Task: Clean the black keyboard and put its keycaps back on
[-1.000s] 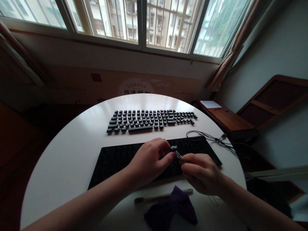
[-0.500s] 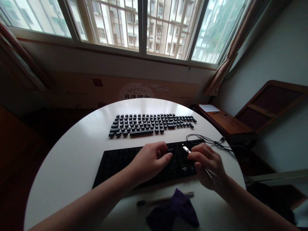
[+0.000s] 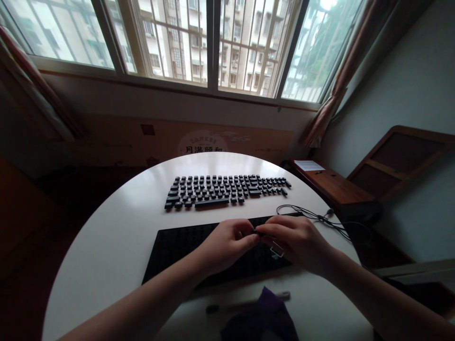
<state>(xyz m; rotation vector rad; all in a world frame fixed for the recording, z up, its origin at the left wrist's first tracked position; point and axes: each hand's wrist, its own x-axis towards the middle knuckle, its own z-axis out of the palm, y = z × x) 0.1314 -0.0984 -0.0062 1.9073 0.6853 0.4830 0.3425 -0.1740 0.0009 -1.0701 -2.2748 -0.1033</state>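
My left hand (image 3: 227,244) is closed, pinching a small black keycap (image 3: 257,231) above the keyboard base. My right hand (image 3: 295,237) meets it there, its fingertips at the keycap's right side. Curled in the right hand is a keycap puller (image 3: 277,249), whose metal wire loop shows below the fingers; its handle is hidden. Under both hands lies the black keyboard base (image 3: 181,248), partly covered by them. Beyond it, rows of removed black keycaps (image 3: 212,202) are laid out in keyboard order.
A coiled black cable (image 3: 322,218) lies at the right edge of the round white table (image 3: 95,251). Near me are a purple cloth (image 3: 272,315) and a slim stick with a dark end (image 3: 212,309). A wooden side table (image 3: 341,182) stands to the right, below the window.
My right hand has moved left to meet my left hand at the keycap. The puller's wire end has swung down beneath the right fingers. The view has tilted slightly up.
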